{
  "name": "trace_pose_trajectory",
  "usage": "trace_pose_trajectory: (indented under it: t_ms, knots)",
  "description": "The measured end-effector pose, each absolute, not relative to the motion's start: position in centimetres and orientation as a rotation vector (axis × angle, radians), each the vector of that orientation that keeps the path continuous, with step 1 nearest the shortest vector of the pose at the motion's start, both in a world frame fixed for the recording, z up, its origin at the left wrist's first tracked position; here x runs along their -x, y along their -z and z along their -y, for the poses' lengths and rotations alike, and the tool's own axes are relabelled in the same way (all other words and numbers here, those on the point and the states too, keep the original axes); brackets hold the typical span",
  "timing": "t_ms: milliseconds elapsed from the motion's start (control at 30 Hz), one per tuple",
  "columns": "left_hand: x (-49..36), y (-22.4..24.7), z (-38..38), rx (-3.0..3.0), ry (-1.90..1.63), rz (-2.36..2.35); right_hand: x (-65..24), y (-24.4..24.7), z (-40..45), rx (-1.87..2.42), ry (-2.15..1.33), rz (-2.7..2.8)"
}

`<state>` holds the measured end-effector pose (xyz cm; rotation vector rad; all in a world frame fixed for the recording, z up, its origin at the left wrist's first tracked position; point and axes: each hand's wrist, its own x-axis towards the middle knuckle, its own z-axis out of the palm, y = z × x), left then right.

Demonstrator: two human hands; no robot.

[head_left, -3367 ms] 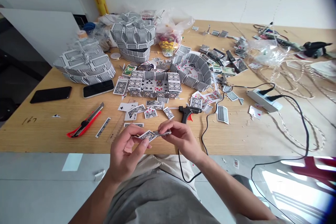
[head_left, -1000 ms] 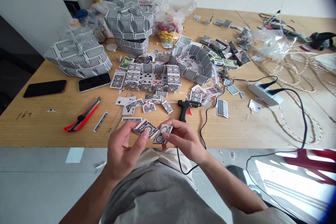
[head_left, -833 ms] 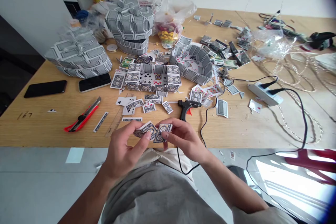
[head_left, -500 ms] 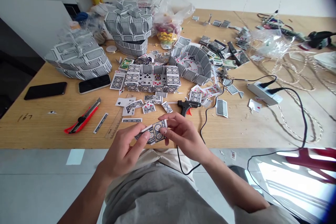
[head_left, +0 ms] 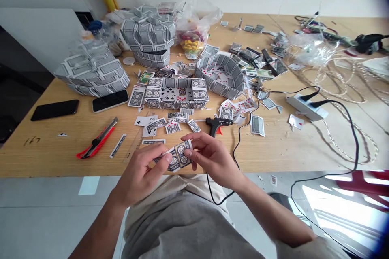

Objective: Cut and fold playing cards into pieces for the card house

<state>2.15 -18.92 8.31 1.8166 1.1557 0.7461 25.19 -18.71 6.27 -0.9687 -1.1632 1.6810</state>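
Observation:
Just over the table's front edge I hold a folded playing card (head_left: pixel 180 157), its dark patterned back facing up. My left hand (head_left: pixel 146 170) pinches its left end between thumb and fingers. At the right end my right hand (head_left: pixel 208 156) grips it, thumb on top and fingers behind. Beyond my hands lie cut card pieces (head_left: pixel 173 126) and a black glue gun (head_left: pixel 217 124) with a red trigger. Farther back stands a rectangular box built from playing cards (head_left: pixel 176 104). To the left rest a red box cutter (head_left: pixel 97 139) and a narrow card strip (head_left: pixel 118 145).
Two phones (head_left: pixel 54 110) lie at the left. Behind them stand card-built baskets (head_left: pixel 94 73), and an open card tray (head_left: pixel 223 85) sits mid-table. A white power strip (head_left: pixel 306 107), black cables and coiled rope (head_left: pixel 364 145) spread over the right side.
The view has shifted slightly, with the table sitting a little lower. Both hands keep hold of the folded card, which is tilted a bit more so that more of its back shows.

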Motion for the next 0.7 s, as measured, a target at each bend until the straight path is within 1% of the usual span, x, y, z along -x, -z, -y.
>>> trace_pose_trajectory:
  t_ms: [267, 700]
  knots:
    - [-1.4, -8.1, 18.1, -1.85, -0.722, -1.046, -25.4, -6.3, 18.6, 1.007, -1.712, 1.216]
    - [-1.7, -7.7, 17.6, -1.753, -0.692, -1.033, -25.2, -6.5, 18.6, 0.99, -1.716, 1.22]
